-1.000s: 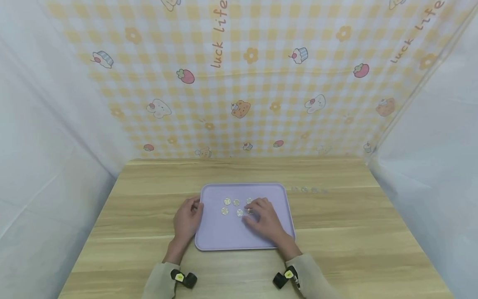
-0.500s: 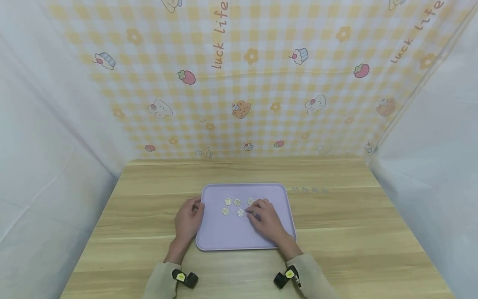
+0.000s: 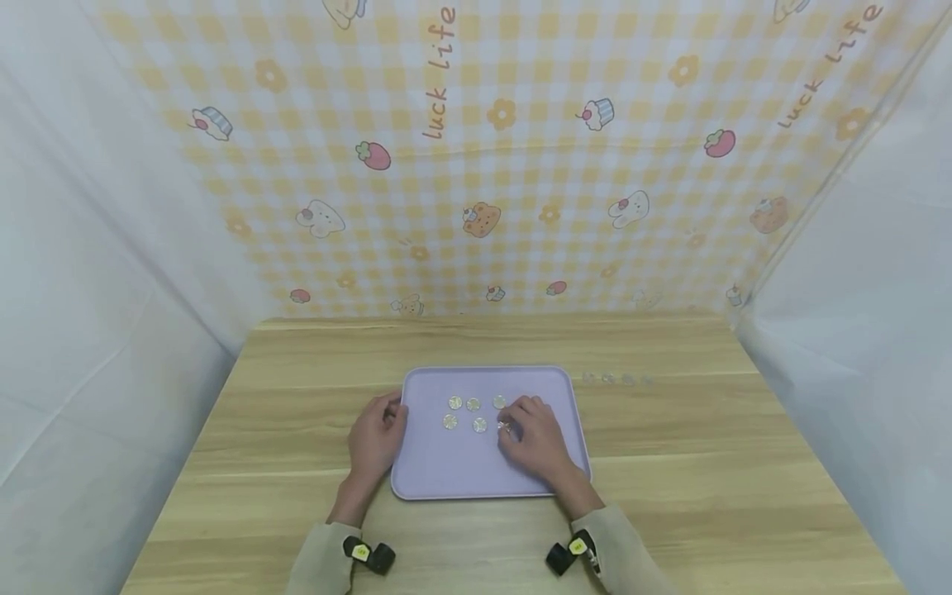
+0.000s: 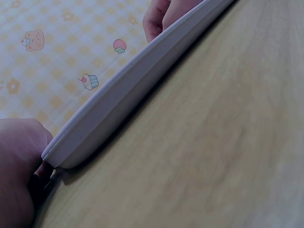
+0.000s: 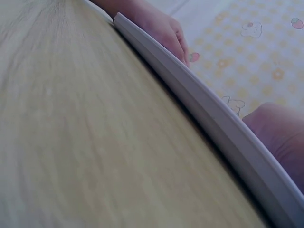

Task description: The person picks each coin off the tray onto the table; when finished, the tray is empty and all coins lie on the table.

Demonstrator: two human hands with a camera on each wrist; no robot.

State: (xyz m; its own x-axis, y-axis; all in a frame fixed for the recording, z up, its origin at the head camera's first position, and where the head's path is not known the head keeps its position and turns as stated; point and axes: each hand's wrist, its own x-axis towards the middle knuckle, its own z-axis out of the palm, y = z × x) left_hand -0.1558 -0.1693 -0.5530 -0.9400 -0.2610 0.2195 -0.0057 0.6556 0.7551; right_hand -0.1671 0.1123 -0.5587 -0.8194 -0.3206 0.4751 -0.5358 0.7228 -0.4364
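A shallow light-purple tray lies on the wooden table, and several gold-coloured coins are spread over it in two rough rows. My left hand holds the tray's left rim, thumb at the edge; in the left wrist view the hand wraps the tray's corner, its lower fingers partly hidden. Over the right part of the tray, my right hand has its thumb and fingertips around one coin, which shows partly between them. The right wrist view has that hand behind the tray wall, fingertips hidden.
On the table beyond the tray's upper right corner, several small, pale see-through round pieces form a row. A yellow checked cloth hangs behind the table, with white sheets at both sides.
My right thumb and fingers have closed in at the lower right coin, which was covered half a second ago and now shows between them. My left hand stays at the tray rim.
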